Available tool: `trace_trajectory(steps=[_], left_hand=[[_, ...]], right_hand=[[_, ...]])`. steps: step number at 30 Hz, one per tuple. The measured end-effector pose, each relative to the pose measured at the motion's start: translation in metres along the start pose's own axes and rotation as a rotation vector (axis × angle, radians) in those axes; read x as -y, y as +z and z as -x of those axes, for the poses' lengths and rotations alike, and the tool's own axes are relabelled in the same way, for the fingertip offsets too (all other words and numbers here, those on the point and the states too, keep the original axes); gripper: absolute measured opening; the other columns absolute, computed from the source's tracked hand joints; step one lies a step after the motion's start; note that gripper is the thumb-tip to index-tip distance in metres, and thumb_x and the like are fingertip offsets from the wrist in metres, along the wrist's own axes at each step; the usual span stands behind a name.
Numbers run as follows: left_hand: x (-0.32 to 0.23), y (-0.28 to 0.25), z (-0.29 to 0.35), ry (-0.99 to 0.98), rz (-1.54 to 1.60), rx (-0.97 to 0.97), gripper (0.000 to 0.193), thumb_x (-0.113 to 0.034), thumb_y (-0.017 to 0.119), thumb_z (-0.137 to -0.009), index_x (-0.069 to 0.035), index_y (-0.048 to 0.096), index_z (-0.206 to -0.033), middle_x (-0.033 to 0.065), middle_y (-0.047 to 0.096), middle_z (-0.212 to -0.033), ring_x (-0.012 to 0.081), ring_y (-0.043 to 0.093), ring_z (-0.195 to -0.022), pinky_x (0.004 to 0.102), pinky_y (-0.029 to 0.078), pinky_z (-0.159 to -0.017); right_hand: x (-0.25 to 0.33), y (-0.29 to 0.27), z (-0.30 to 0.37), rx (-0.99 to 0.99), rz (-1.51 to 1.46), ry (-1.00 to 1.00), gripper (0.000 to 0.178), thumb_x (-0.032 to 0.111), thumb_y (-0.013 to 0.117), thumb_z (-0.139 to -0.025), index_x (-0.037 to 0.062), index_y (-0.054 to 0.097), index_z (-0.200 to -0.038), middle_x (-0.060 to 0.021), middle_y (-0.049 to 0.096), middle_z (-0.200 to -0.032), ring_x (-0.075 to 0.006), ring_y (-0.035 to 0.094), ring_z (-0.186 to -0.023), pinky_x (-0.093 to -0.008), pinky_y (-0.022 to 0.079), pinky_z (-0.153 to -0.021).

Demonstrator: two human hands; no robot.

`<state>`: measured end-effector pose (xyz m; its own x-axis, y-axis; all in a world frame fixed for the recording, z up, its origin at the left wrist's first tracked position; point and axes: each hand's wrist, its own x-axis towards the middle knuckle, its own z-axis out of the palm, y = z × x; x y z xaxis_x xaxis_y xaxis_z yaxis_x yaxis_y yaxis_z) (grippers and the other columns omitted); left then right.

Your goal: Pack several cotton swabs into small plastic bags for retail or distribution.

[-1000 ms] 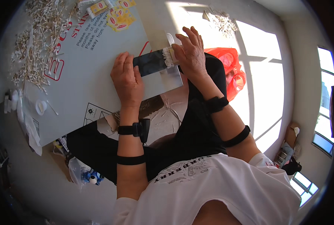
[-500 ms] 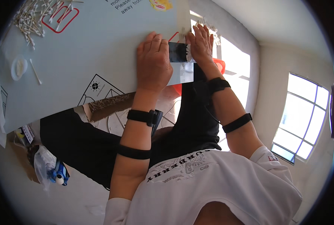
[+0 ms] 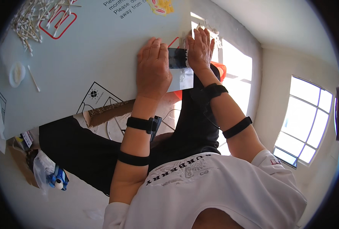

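A dark, flat packet of cotton swabs (image 3: 176,58) lies near the right end of the grey board, between my hands. White swab tips stick out of its right end in a row. My left hand (image 3: 154,68) is closed over the packet's left part, its fingers together and bent, knuckles up; what lies under the palm is hidden. My right hand (image 3: 200,51) has its fingers stretched out, and its palm side rests against the swab tips.
The grey printed board (image 3: 100,57) serves as a tabletop. Loose cotton swabs (image 3: 26,26) are heaped at its far left. A small white oval container (image 3: 17,74) and a single swab (image 3: 33,78) lie nearer. Below the edge sits a cardboard box (image 3: 110,114) of swabs.
My right palm has come closer to the packet, and less of the row of swab tips shows. The left hand stays on the packet. The whole view has shifted slightly.
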<state>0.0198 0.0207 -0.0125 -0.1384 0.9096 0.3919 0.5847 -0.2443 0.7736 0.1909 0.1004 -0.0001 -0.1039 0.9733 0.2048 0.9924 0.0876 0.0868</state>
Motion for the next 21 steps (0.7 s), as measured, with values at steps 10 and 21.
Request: trace_trajectory(steps=[10,21], left_hand=[[-0.037,0.039,0.000,-0.329,0.906,0.063,0.055,-0.029,0.042,-0.104,0.003,0.028,-0.146,0.0211,0.033,-0.151,0.0309,0.031,-0.142,0.0408,0.026,-0.115],[-0.063,0.081,0.000,-0.403,1.093,-0.055,0.068,-0.044,0.035,-0.103,0.004,0.019,-0.149,0.0215,0.020,-0.155,0.0294,0.019,-0.146,0.0415,0.015,-0.119]], right_hand=[[-0.073,-0.064,0.025,0.269,-0.437,-0.328,0.082,0.021,0.078,-0.070,0.0085,0.042,-0.143,-0.0110,0.044,-0.147,-0.0326,0.031,-0.142,-0.0494,0.017,-0.119],[-0.074,-0.045,0.016,0.215,-0.546,-0.490,0.063,0.017,0.079,-0.062,0.0069,0.060,-0.121,-0.0091,0.062,-0.118,-0.0286,0.052,-0.120,-0.0461,0.034,-0.110]])
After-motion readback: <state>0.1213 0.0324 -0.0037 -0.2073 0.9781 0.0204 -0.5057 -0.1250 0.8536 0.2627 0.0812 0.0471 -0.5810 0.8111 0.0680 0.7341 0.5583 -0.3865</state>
